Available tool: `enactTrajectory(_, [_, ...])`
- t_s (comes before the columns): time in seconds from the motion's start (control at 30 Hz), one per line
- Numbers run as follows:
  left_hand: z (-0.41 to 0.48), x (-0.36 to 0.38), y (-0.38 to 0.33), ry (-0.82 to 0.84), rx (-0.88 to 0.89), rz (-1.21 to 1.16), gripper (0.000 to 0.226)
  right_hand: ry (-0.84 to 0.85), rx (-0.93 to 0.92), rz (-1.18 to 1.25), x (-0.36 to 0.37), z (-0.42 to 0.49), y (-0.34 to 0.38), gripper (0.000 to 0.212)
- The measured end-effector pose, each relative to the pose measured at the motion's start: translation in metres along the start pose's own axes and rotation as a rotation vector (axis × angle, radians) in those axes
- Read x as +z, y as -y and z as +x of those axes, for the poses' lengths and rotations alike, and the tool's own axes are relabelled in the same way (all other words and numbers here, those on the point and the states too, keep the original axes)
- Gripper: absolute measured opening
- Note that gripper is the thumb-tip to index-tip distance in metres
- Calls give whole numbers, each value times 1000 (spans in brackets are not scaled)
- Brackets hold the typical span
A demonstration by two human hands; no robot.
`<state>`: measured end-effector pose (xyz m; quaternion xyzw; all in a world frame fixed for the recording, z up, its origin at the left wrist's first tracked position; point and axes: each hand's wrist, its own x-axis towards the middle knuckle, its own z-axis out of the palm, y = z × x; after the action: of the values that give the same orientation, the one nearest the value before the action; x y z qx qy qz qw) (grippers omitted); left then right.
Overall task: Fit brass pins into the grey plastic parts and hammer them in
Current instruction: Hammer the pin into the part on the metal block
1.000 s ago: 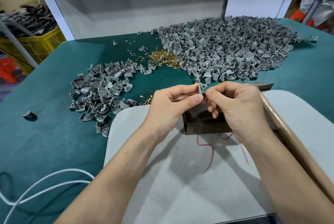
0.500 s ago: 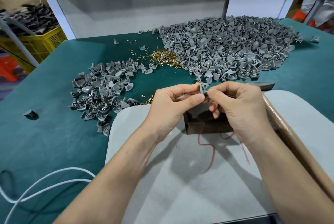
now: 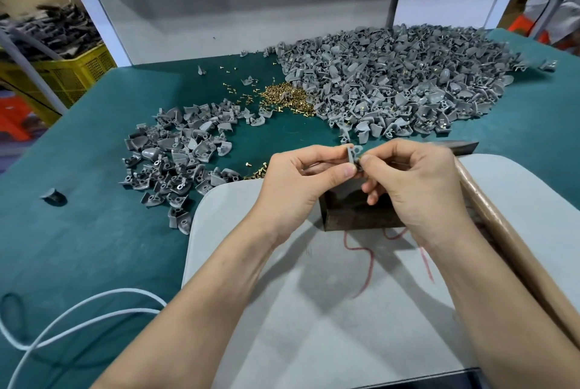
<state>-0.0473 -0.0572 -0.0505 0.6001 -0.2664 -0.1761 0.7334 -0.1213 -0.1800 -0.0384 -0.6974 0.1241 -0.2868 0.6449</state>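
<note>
Pinching the grey part (image 3: 352, 152) upright in my left hand (image 3: 301, 178), I had my right hand (image 3: 414, 181) gripping its right edge, any pin hidden.

hands: left hand (image 3: 301, 178) and right hand (image 3: 414, 187) pinch one grey part (image 3: 351, 153) above dark block (image 3: 354, 216) | far right: big pile of grey parts (image 3: 392, 84) | left: smaller pile (image 3: 175, 156) | between piles: brass pins (image 3: 282, 98) on green counter (image 3: 78, 231)

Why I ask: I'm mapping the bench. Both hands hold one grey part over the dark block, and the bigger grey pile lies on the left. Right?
No: the head view shows the bigger grey pile on the right, the smaller pile on the left. The left hand and right hand do hold one grey part over the dark block.
</note>
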Motion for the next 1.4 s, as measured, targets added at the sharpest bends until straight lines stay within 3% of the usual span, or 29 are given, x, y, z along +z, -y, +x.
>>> enactTrajectory(0.3, [0, 4, 5, -17, 18, -40, 23, -4, -15, -47, 2, 1, -3, 26])
enactTrajectory(0.5, [2, 6, 10, -26, -3, -162, 21, 20, 89, 226, 0, 4, 0, 36])
enactTrajectory(0.83, [1, 6, 9, -23, 20, -116, 21, 42, 86, 196, 0, 3, 0, 32])
enactTrajectory(1.0, [0, 6, 4, -31, 24, -87, 34, 52, 107, 204, -2, 4, 1, 28])
enactTrajectory(1.1, [-2, 7, 3, -24, 62, -5, 31, -77, 142, 335, -16, 11, 4, 22])
enactTrajectory(1.17, [-3, 7, 4, -19, 85, 82, 25, -307, 89, 136, -40, 20, 3, 15])
enactTrajectory(1.23, [-1, 7, 4, -12, 99, 149, 22, -460, 112, -450, -67, 29, -7, 12])
enactTrajectory(1.3, [-1, 5, 6, -20, 95, 235, 20, -363, 317, -989, -87, 34, -16, 25])
enactTrajectory(1.4, [1, 3, 12, -36, 27, 277, 15, -147, 493, -1263, -92, 44, -18, 35])
